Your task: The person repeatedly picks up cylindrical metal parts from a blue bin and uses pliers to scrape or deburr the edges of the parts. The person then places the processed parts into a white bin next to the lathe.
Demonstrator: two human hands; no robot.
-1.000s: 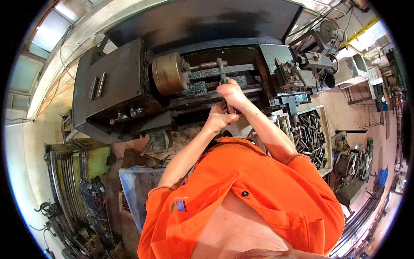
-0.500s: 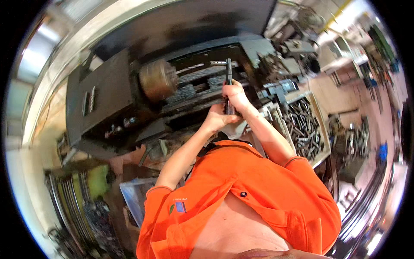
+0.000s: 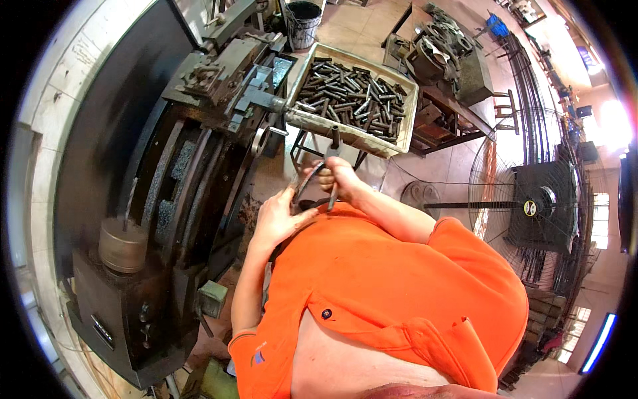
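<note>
My right hand [image 3: 339, 178] is closed around a dark metal bar tool [image 3: 335, 137], whose upper end sticks up past my fist toward the tray. A narrow dark strip [image 3: 308, 178] slants from that fist down to the fingertips of my left hand; motion blurs it, and I cannot tell whether it belongs to the tool. My left hand [image 3: 276, 218] has thumb and forefinger spread, close beside the strip. Just beyond both hands, a pale rectangular tray [image 3: 312, 124] holds several short metal rods [image 3: 352, 93], heaped loosely.
On the left stands a dark lathe with its chuck [image 3: 124, 246], bed [image 3: 199, 179] and handwheel [image 3: 264, 141]. A bucket [image 3: 304, 30] sits behind the tray. Machine parts [image 3: 432, 60] cover a bench at the far right. A large wire-guarded fan [image 3: 545, 206] stands to my right.
My view has swung right, from the lathe toward the tray. The tool came along, now nearer my body, its silver crosspiece no longer showing. My left hand has loosened from it and spread its fingers.
</note>
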